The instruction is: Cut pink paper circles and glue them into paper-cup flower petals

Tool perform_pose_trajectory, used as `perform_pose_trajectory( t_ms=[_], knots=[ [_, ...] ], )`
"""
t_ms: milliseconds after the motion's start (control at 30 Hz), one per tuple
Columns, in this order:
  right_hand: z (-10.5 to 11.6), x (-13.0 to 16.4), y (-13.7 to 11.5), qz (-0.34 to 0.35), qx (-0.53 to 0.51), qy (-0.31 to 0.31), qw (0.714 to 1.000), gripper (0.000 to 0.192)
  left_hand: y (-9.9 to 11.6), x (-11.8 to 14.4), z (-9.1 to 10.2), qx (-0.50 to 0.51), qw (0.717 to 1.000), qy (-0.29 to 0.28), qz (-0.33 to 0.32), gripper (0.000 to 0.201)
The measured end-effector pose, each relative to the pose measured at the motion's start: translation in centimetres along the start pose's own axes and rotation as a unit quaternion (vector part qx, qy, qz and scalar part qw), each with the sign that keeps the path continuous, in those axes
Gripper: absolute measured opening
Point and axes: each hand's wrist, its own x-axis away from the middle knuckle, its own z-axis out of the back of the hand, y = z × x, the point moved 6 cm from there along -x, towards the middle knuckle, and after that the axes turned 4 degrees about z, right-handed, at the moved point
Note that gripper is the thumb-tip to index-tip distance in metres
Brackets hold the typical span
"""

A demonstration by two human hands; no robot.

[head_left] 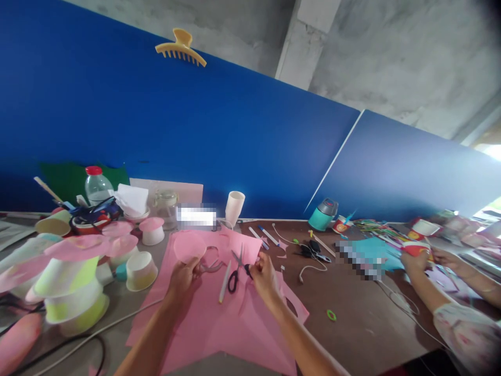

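The left hand [183, 279] pinches a round pink paper disc [190, 246] by its lower rim, fingers pressed together on it, and holds it up just above the pink paper sheets [219, 324]. The right hand [263, 275] is curled at the black handles of the scissors [237, 269]; its fingertips cover the nearer loop, so whether it truly grips them is hard to make out. The scissors' metal blades are crossed open and point toward the far edge of the table [352, 313]. A white pen [224, 283] lies just beside them, between the two hands.

The sheets are thin, matte and overlapping, with curved cut-outs, and spread from the middle of the table to its near edge, where the forearms cover part of them. Toward the left edge stand paper cups [74, 292] turned upside down under floppy pink discs, blurred and partly cut off. Behind them, a clear plastic bottle [96, 185] with a red cap stands near the far edge. A white cable [309, 269] curls on the brown tabletop, well right of the scissors. At the right edge another person's hand [415, 261] rests on blue paper [371, 250], partly blurred out.
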Motion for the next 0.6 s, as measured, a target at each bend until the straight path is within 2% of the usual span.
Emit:
perform_pose_trajectory(
  t_ms=[233,400,600],
  knots=[
    [3.2,-1.1,0.3,-0.043,-0.09,0.012,0.995,0.028,0.1,0.1,-0.3,-0.01,1.0,-0.005,-0.009,0.04],
    [6.1,-2.4,0.9,-0.087,-0.164,0.012,0.983,0.032,0.1,0.1,-0.6,-0.009,1.0,-0.014,-0.025,0.04],
    [8.8,-3.9,1.3,-0.112,-0.193,0.031,0.974,0.032,-0.3,0.0,-0.8,-0.042,0.998,-0.046,-0.015,0.044]
  ],
)
